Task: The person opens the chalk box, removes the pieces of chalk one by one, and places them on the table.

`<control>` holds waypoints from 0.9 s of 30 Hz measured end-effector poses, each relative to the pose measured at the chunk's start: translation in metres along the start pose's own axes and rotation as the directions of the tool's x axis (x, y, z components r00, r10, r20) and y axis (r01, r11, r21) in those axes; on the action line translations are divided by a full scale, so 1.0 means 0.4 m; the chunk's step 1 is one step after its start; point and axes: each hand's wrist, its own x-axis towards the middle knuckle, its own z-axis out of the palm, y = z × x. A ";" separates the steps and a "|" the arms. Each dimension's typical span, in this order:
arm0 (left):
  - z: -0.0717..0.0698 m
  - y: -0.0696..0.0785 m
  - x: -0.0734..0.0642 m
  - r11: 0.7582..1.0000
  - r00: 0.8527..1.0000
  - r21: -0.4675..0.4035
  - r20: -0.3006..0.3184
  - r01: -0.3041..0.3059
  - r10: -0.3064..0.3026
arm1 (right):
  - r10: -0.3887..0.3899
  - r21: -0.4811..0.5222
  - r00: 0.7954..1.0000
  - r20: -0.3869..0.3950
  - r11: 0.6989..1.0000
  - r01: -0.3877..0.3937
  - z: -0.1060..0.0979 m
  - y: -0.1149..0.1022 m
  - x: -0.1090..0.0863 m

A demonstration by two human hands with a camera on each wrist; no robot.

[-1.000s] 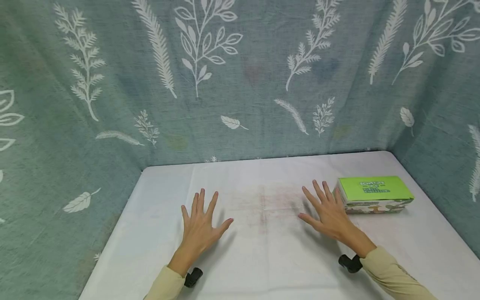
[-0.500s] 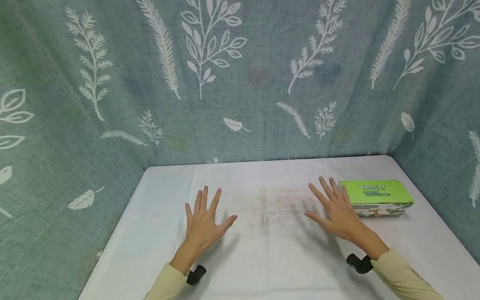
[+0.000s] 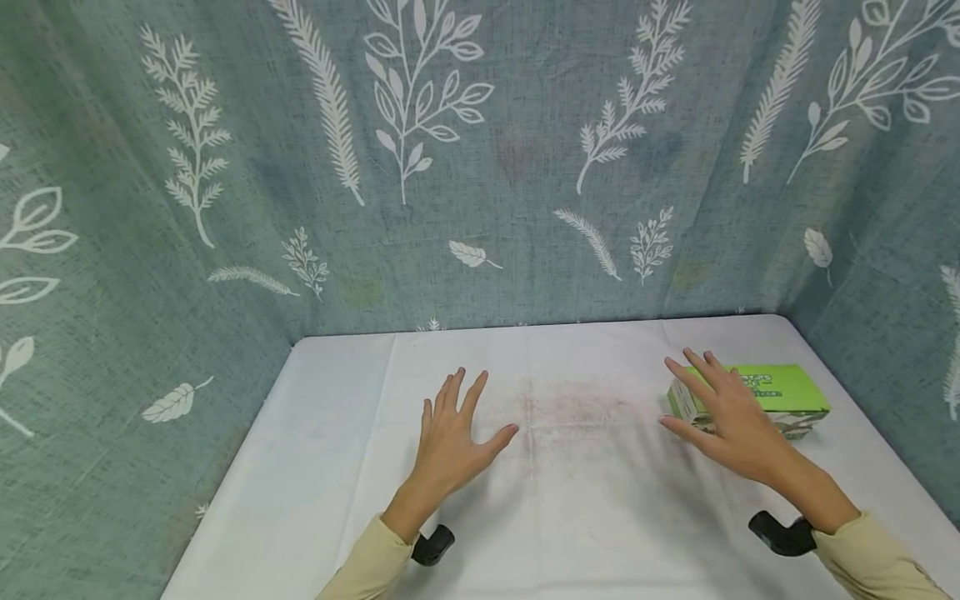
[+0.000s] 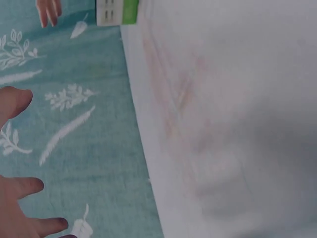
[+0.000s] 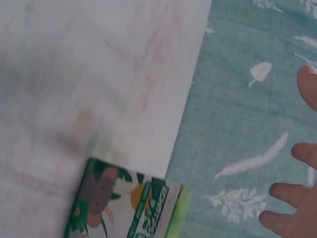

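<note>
A box (image 3: 797,390) with a bright green top and printed sides stands at the right of the white-covered table. My right hand (image 3: 738,425) hovers in front of it with fingers spread and hides part of its left half; no contact with the box shows. In the right wrist view, the printed end of the box (image 5: 116,203) is below and left of the fingertips. Left of the table's middle, my left hand (image 3: 450,450) hangs above the cloth, fingers spread, holding nothing. The left wrist view shows its fingers (image 4: 22,188) and a corner of the box (image 4: 113,11).
A white cloth (image 3: 315,467) with faint reddish stains covers the table. Green-grey curtains (image 3: 510,275) with white leaf prints stand behind it and along both sides. A black wrist camera (image 3: 782,533) sits under the right wrist, another camera (image 3: 433,546) under the left.
Both hands have moved to the right in the head view, the right one now in front of the box's left half. The box stays on the same part of the table.
</note>
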 end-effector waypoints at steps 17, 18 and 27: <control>0.071 0.149 0.069 0.968 0.993 -0.233 0.058 -0.089 0.105 | 0.060 0.066 0.998 0.004 0.996 -0.060 -0.095 0.093 -0.056; 0.079 0.156 0.074 0.966 0.992 -0.243 0.062 -0.090 0.108 | 0.064 0.056 0.998 0.011 0.996 -0.065 -0.098 0.100 -0.059; 0.166 0.231 0.110 0.946 0.981 -0.307 0.123 -0.109 0.153 | 0.109 0.073 0.994 0.013 0.991 -0.110 -0.116 0.172 -0.089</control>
